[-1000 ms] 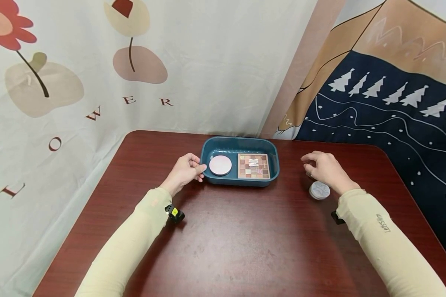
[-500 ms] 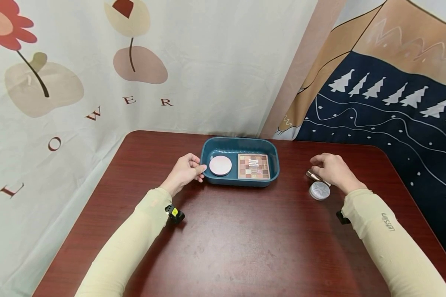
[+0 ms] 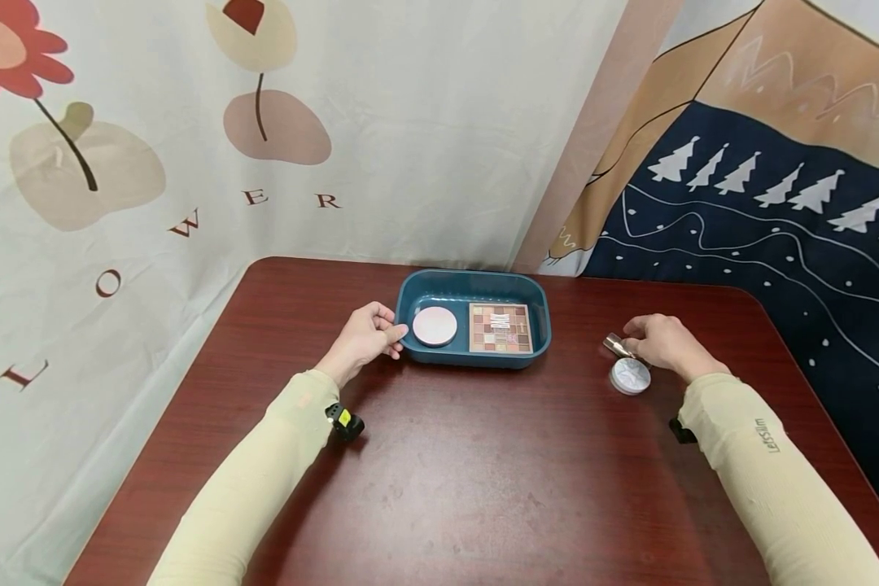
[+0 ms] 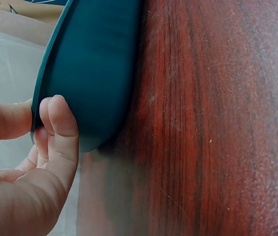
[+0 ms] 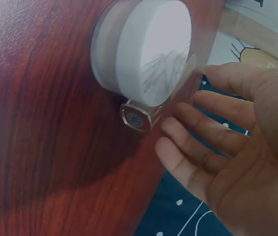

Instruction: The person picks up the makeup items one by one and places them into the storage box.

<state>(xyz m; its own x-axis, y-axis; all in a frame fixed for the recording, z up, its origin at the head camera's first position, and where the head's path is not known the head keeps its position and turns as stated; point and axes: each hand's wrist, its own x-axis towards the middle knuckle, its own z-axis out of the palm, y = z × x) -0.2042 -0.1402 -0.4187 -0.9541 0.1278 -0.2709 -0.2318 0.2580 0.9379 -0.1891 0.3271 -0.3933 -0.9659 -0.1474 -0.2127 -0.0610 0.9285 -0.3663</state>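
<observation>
My left hand (image 3: 362, 338) pinches the left rim of a dark teal plastic basin (image 3: 472, 281), thumb inside and fingers outside, as the left wrist view shows. Inside the basin lie a round pale pink compact (image 3: 435, 325) and a square eyeshadow palette (image 3: 500, 329) with many colour pans. Over at the right, my right hand (image 3: 665, 343) hovers by a shiny gold-brown lipstick tube (image 3: 616, 345), partly hidden under it. In the right wrist view its fingers (image 5: 178, 160) are spread, apart from the tube. A round white-lidded powder jar (image 5: 166, 51) stands right beside the tube.
The dark red wooden table (image 3: 476, 464) carries the basin near its far edge. A white printed curtain (image 3: 425, 146) hangs just behind it, with a navy tree-patterned cloth (image 3: 762, 220) at the right.
My right hand has moved rightward and a little nearer to me, uncovering the end of the lipstick tube. The left hand and the basin have stayed put.
</observation>
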